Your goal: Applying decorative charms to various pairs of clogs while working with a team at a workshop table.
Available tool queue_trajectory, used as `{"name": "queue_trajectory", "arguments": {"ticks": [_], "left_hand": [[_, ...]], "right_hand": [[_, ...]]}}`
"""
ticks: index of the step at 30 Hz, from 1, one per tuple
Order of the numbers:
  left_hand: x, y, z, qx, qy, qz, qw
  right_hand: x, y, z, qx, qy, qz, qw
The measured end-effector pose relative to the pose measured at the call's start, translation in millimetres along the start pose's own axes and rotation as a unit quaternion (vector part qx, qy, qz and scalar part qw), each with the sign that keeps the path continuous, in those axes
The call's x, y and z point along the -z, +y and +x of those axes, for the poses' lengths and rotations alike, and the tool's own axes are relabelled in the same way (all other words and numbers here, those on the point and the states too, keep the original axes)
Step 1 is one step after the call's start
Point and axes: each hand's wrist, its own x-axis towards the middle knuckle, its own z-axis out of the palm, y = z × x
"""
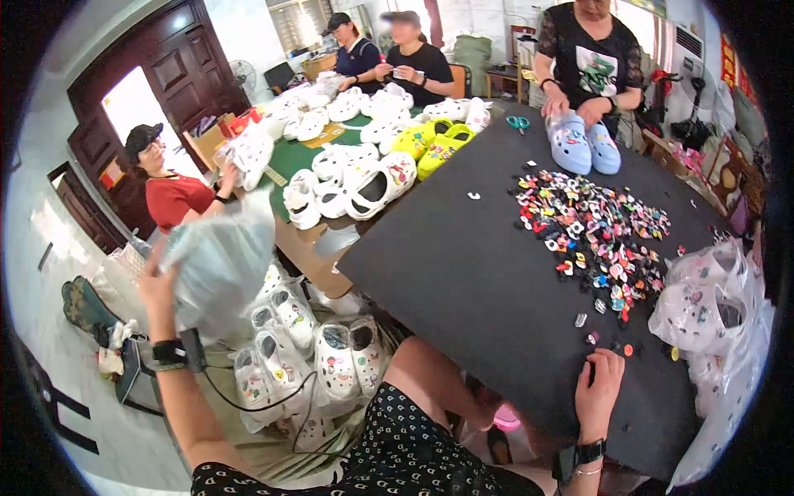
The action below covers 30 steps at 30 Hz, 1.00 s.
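At the left, my left hand (157,289) is raised and closed on a clear plastic bag (222,269) with something pale blue-grey in it. Motion blurs the bag, so its contents cannot be made out. My right hand (600,382) rests on the black table (447,256) near its front edge, loosely bent with the thumb apart and nothing visible in it. Just beyond it lie a few loose shoe charms (593,338), and farther back spreads a big pile of colourful charms (591,231).
Bagged white clogs (339,364) stand on the floor left of my legs; others in plastic (703,306) are at the table's right edge. A person across handles light-blue clogs (571,145). Small scissors (518,123) lie nearby. Three people work around a green table (285,157) with white and lime clogs.
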Motion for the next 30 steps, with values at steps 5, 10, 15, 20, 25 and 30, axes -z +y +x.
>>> {"name": "queue_trajectory", "arguments": {"ticks": [5, 10, 15, 20, 25, 30], "left_hand": [[-30, 150, -1, -0.183, -0.015, -0.14, 0.973], [-118, 176, -66, -0.391, -0.013, -0.074, 0.917], [-194, 156, -162, -0.383, -0.302, -0.303, 0.818], [-216, 117, -209, -0.399, -0.346, -0.141, 0.838], [-229, 102, -247, -0.13, -0.35, -0.186, 0.909], [-241, 104, -261, -0.026, -0.36, -0.262, 0.895]], "right_hand": [[-1, -6, 4, 0.013, 0.026, 0.017, 0.999], [-1, 0, 0, 0.027, 0.046, -0.001, 0.999], [2, 1, -1, 0.014, 0.026, 0.019, 0.999], [4, -2, 1, 0.014, 0.038, 0.017, 0.999], [0, 3, 2, 0.001, 0.038, 0.016, 0.999], [15, -5, -5, -0.107, -0.009, 0.185, 0.977]]}}
